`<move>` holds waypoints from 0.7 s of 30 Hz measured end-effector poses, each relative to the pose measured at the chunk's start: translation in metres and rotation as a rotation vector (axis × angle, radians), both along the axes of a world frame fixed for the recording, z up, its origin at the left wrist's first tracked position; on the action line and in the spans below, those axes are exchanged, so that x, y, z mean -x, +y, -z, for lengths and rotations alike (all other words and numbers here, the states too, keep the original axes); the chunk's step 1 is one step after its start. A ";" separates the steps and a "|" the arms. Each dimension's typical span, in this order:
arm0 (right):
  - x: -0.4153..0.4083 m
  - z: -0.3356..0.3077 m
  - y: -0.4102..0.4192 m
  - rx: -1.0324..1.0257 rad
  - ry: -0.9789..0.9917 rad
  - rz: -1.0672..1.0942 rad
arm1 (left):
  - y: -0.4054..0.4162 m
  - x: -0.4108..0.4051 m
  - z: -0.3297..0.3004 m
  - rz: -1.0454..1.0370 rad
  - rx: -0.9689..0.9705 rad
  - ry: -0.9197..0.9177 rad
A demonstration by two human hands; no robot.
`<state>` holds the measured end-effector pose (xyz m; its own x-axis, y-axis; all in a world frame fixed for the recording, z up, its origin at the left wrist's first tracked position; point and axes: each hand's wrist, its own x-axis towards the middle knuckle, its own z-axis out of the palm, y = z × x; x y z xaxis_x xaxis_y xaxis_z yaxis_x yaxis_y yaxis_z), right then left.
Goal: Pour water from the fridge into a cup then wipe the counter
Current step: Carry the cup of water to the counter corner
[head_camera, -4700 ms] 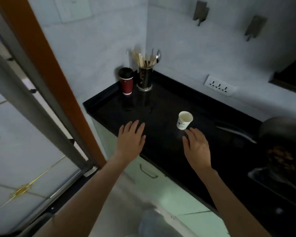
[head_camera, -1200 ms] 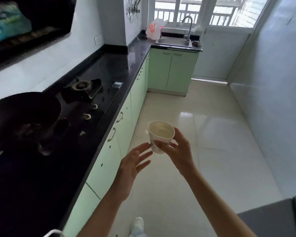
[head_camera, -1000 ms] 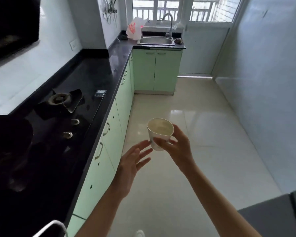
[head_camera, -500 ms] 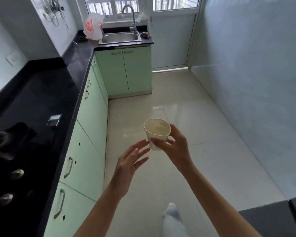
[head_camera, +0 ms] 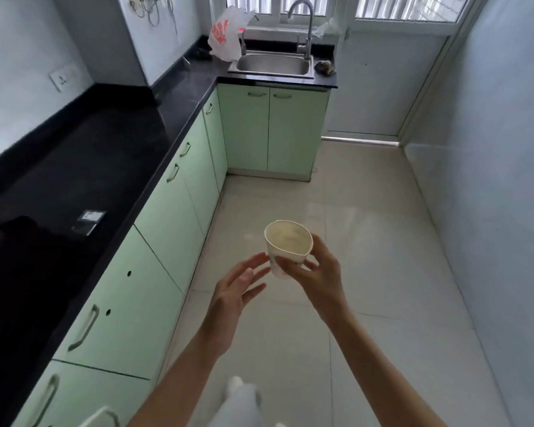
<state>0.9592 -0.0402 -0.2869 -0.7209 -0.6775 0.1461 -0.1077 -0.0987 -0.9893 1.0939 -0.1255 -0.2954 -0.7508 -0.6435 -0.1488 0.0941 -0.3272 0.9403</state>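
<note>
- Cup (head_camera: pixel 288 247): white paper, upright, carried in mid-air above the floor (head_camera: pixel 367 272); landmark for all entries below; interior pale, and whether it holds any liquid cannot be told
- Right hand (head_camera: pixel 316 277): closed round the cup's lower wall from nearer the viewer and to the right, thumb across the near face, fingers behind
- Left hand (head_camera: pixel 233 291): just left of the cup, open, fingers spread, fingertips close to the wall; contact cannot be confirmed
- Handling, judged: light, thin-walled, soft; rim already looks pinched to a teardrop, so a hard squeeze would fold it. Best held around mid-wall with an even wrap, and steadied underneath once filled
- Leg and foot (head_camera: pixel 241 399): below the cup, blurred and cut by the frame edge
- Counter (head_camera: pixel 105 155): black, to the cup's left over green cabinets (head_camera: pixel 167 229); near end too dark to read
- Sink (head_camera: pixel 272 64): well beyond the cup, with tap; plastic bag (head_camera: pixel 225 37) beside it
- Fridge: not in view; wiping cloth not identified
</note>
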 end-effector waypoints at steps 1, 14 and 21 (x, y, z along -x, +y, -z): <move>0.010 0.003 -0.012 -0.001 -0.010 -0.011 | -0.010 0.010 0.001 -0.014 -0.004 -0.002; 0.146 0.010 -0.206 -0.012 0.012 -0.081 | -0.196 0.141 0.002 -0.085 0.035 0.017; 0.202 0.010 -0.306 -0.027 -0.004 -0.162 | -0.285 0.191 0.001 -0.141 0.035 0.009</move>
<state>0.7567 -0.3461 -0.2972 -0.6027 -0.7884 0.1234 -0.0888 -0.0874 -0.9922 0.9025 -0.4100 -0.2967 -0.6539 -0.7474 -0.1177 0.1455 -0.2768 0.9498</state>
